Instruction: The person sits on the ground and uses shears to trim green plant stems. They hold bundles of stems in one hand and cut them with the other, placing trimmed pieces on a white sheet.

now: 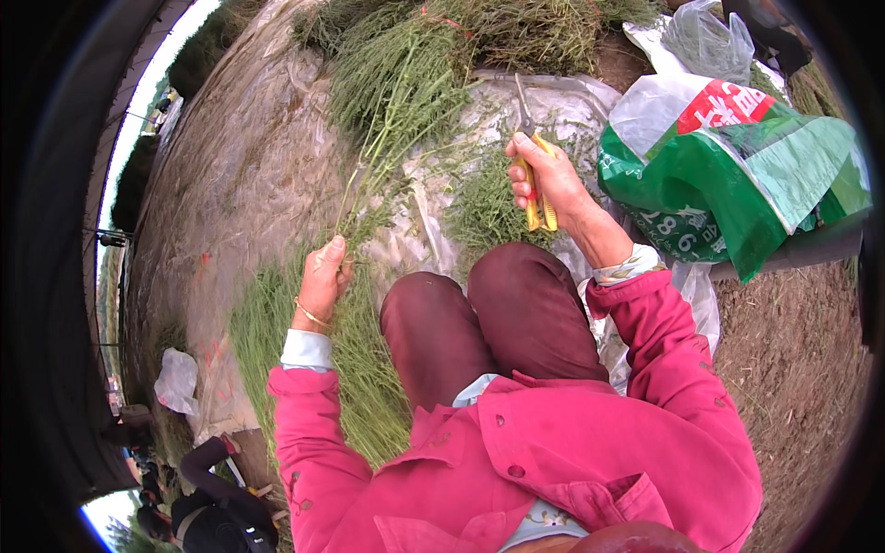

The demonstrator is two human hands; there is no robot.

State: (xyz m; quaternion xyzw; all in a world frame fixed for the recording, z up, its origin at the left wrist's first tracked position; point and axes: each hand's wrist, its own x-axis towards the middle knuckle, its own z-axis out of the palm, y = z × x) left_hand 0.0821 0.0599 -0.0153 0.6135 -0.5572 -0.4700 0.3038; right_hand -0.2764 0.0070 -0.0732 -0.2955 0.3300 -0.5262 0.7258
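Observation:
My left hand (323,280) grips the lower stems of a leafy green plant sprig (387,148), which reaches up and away over the ground sheet. In my right hand (550,176) are yellow-handled pruning shears (527,124), their narrow blades pointing away from me. Below the shears, a heap of cut green sprigs (484,207) lies in front of my knees. A pile of long thin green stems (359,387) is beside my left arm and leg. Bundled green plants (401,76) lie at the far side of the sheet.
Clear plastic sheeting (242,173) covers soil ahead and to the left. At the right, a green and white plastic bag (719,180) lies near bare soil (795,359). Another person (221,504) is at the lower left, near a clear plastic bag (177,381). Drier bundles (539,34) lie at the top.

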